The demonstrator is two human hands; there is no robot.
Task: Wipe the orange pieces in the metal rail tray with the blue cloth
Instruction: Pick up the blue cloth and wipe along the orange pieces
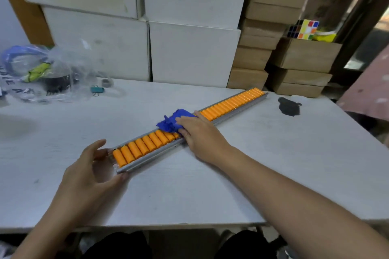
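A long metal rail tray (151, 154) lies diagonally on the white table, from near left to far right. Orange pieces (139, 148) fill it in a close row of short cylinders, which continues past the cloth (233, 102). A crumpled blue cloth (171, 121) sits on the row about midway. My right hand (199, 132) presses down on the cloth, fingers flat over it and the rail. My left hand (90, 172) cups the near end of the tray, thumb and fingers touching its end.
White boxes (189, 52) and brown cartons (271, 6) stack behind the table. A clear plastic bag (46, 69) with items lies far left beside a blue binder clip (97, 90). A black stain (288, 107) marks the table right of the tray. A colour cube (305, 29) sits on a carton.
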